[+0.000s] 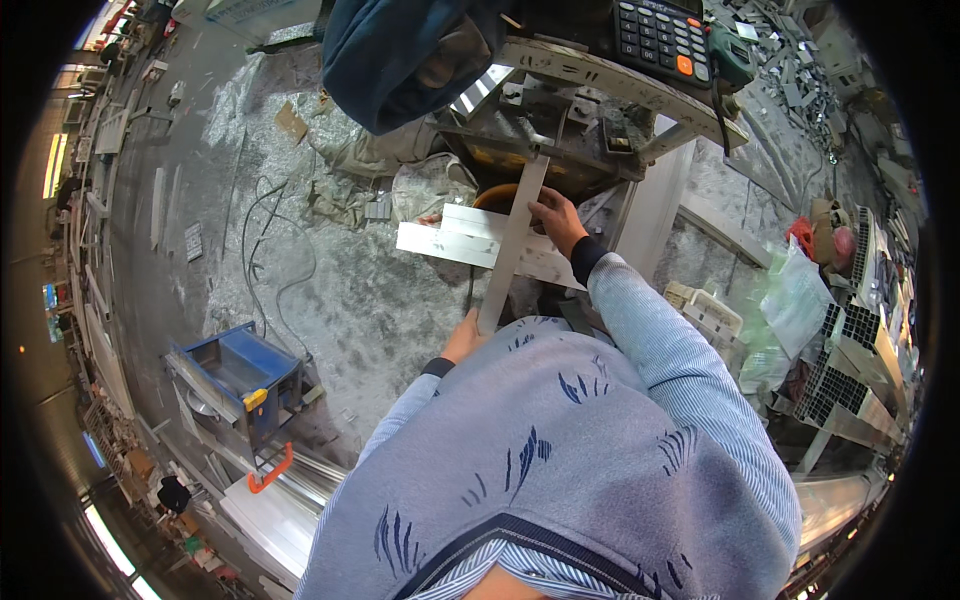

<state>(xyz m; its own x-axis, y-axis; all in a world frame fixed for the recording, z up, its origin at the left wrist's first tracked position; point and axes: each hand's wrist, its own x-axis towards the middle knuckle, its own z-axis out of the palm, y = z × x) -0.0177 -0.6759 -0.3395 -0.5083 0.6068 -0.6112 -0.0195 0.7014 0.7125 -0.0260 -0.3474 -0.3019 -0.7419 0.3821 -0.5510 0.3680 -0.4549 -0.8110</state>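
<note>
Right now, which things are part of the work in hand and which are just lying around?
In hand:
- long metal strip, near end held by left hand
- white bar lying across it, right hand on top
- machine table the strip runs into

Lying about:
- calculator
- blue hooded jacket
- blue machine on the floor
- cables
- stacked profiles

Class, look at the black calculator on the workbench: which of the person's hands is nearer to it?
Right. The right hand rests on the crossed metal strips just below the bench, under the calculator; the left hand grips the long strip's near end, farther away.
</note>
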